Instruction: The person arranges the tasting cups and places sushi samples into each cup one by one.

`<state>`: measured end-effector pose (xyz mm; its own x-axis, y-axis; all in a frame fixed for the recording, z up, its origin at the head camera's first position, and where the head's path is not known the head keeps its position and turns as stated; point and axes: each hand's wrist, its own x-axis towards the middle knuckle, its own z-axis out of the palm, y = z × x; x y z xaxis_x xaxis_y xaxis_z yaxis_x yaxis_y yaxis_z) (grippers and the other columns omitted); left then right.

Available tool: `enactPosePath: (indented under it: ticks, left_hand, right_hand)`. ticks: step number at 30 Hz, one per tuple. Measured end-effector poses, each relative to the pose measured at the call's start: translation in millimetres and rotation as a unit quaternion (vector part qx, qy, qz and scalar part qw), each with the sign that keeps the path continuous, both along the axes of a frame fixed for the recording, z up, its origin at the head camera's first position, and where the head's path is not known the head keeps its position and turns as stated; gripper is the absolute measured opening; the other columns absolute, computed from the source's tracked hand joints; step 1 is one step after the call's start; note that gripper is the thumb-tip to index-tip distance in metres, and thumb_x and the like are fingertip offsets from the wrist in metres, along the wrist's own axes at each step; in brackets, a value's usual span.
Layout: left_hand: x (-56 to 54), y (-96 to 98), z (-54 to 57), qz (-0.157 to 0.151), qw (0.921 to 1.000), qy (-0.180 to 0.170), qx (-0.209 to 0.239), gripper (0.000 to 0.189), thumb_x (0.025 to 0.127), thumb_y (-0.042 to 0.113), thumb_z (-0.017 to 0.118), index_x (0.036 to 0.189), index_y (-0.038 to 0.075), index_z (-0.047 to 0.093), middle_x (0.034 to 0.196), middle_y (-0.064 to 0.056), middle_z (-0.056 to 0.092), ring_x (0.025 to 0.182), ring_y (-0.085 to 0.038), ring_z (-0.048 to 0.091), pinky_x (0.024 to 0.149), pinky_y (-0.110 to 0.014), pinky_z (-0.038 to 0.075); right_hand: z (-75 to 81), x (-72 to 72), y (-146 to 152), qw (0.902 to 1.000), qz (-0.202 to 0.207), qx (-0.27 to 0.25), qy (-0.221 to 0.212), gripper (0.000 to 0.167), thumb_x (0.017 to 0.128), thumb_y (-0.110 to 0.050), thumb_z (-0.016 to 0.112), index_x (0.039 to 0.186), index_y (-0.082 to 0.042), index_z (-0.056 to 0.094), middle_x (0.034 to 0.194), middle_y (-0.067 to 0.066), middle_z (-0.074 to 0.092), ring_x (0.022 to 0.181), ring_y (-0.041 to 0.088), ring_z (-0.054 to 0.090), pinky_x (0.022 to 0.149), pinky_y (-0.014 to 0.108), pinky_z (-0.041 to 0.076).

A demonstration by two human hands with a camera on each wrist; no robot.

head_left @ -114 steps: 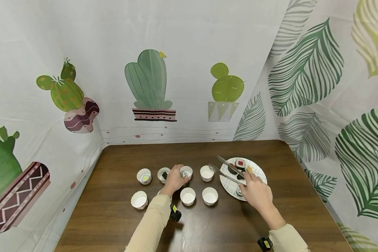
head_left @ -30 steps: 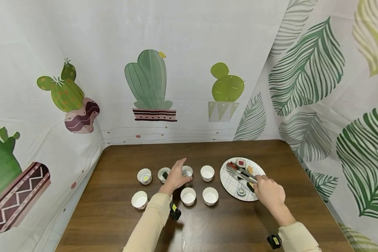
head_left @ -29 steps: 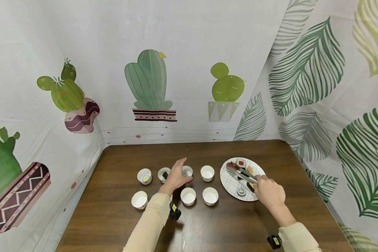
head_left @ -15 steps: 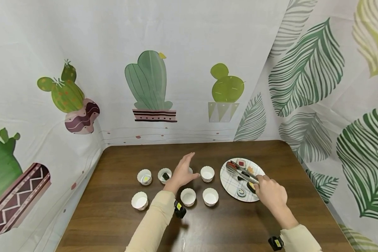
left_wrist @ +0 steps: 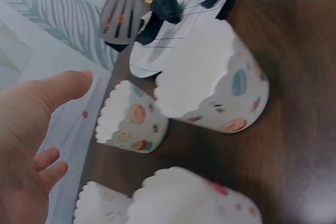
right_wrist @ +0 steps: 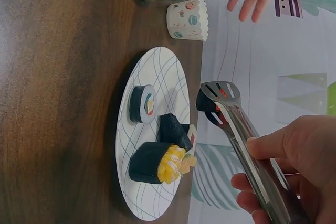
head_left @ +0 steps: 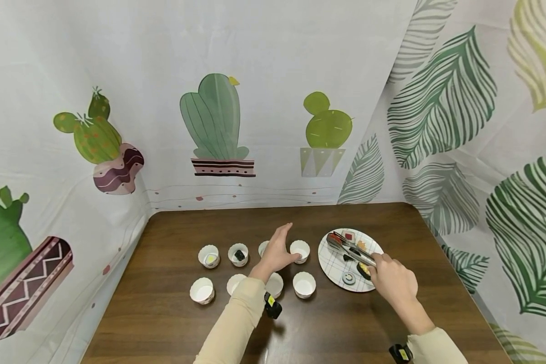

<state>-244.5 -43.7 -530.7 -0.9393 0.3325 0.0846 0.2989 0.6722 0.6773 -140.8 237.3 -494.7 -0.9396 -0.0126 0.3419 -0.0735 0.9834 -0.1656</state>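
Observation:
My right hand [head_left: 396, 280] holds metal tongs [right_wrist: 252, 161], which pinch a dark seaweed-wrapped sushi piece [right_wrist: 203, 100] with red topping, raised above the plate in the right wrist view. The round white plate [head_left: 329, 270] with a grid pattern bears a corn-topped sushi [right_wrist: 149, 162], a small roll [right_wrist: 142, 103] and a dark rice ball [right_wrist: 174, 131]. My left hand [head_left: 276, 255] hovers with fingers spread beside the back-row paper cup [head_left: 300, 251] nearest the plate. It grips nothing; in the left wrist view its thumb and fingers [left_wrist: 71, 86] are extended.
Several white scalloped paper cups stand in two rows on the brown table [head_left: 173, 227]. The far left cup [head_left: 209, 256] holds a yellow-and-white piece, and the cup beside it [head_left: 238, 255] a dark piece. A patterned cloth [head_left: 273, 192] hangs behind.
The tongs, spread over the plate at first, have closed on the sushi piece. My left hand has moved right from the third back cup toward the cup nearest the plate.

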Motion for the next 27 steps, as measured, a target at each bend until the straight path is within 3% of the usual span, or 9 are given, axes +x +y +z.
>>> enactPosePath:
  ticks: [19, 27]
  left_hand:
    - [2.2, 19.5, -24.6, 0.054, 0.9969, -0.020, -0.054, 0.084, 0.071, 0.029, 0.076, 0.141, 0.009, 0.034, 0.140, -0.011, 0.041, 0.117, -0.029, 0.051, 0.091, -0.040, 0.045]
    - [3.0, 23.7, -30.2, 0.073, 0.9956, -0.036, -0.047, 0.082, 0.072, 0.029, 0.076, 0.140, 0.009, 0.036, 0.138, -0.012, 0.043, 0.115, -0.031, 0.052, 0.089, -0.042, 0.046]
  right_hand:
    - [5.9, 1.5, -2.0, 0.9994, 0.016, 0.001, 0.030, 0.022, 0.073, -0.011, 0.065, 0.093, -0.002, 0.065, 0.073, 0.012, 0.060, 0.054, 0.032, 0.057, 0.038, 0.045, 0.038]
    - [6.4, 2.3, -5.0, 0.9988, 0.021, -0.013, 0.044, 0.023, 0.073, -0.011, 0.064, 0.094, -0.002, 0.066, 0.078, 0.012, 0.064, 0.058, 0.032, 0.059, 0.040, 0.044, 0.039]
